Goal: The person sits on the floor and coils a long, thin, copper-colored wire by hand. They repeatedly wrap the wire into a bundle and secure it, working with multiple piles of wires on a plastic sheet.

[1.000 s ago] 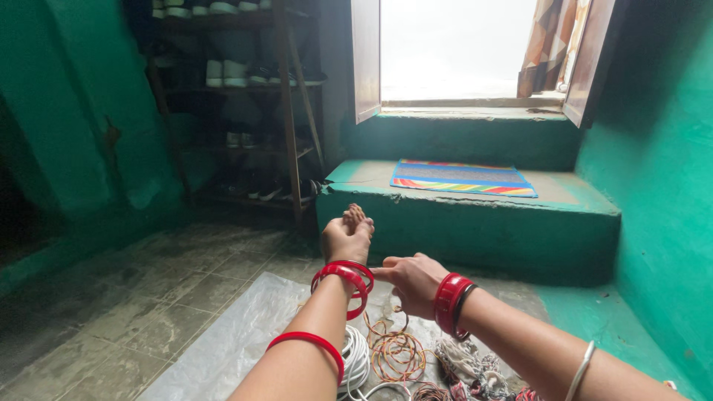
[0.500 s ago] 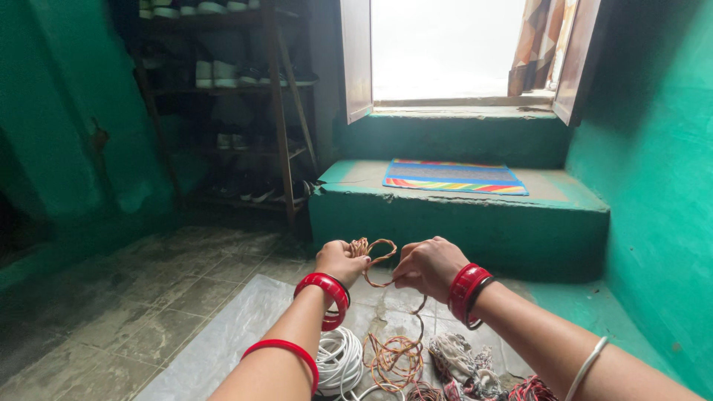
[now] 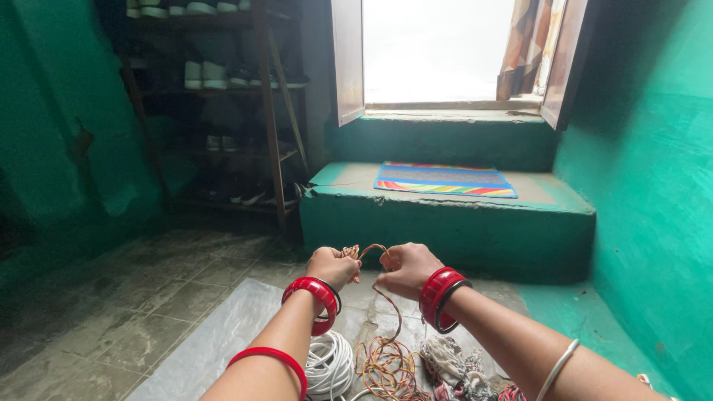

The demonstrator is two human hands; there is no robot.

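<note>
A green-walled room has a tiled floor (image 3: 134, 312), a raised step (image 3: 445, 223) with a striped mat (image 3: 443, 180) under an open window (image 3: 434, 48), and a shoe rack (image 3: 215, 111) at the left. Above a clear plastic sheet (image 3: 223, 334), the left hand (image 3: 332, 267) and right hand (image 3: 405, 269) are both closed on an orange wire (image 3: 371, 252), looped between them. It trails down to an orange coil (image 3: 382, 364), beside a white cable coil (image 3: 328, 364) and a tangle of cords (image 3: 453, 367).

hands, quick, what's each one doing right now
Left hand: closed, gripping the orange wire.
Right hand: closed, pinching the same wire.
</note>
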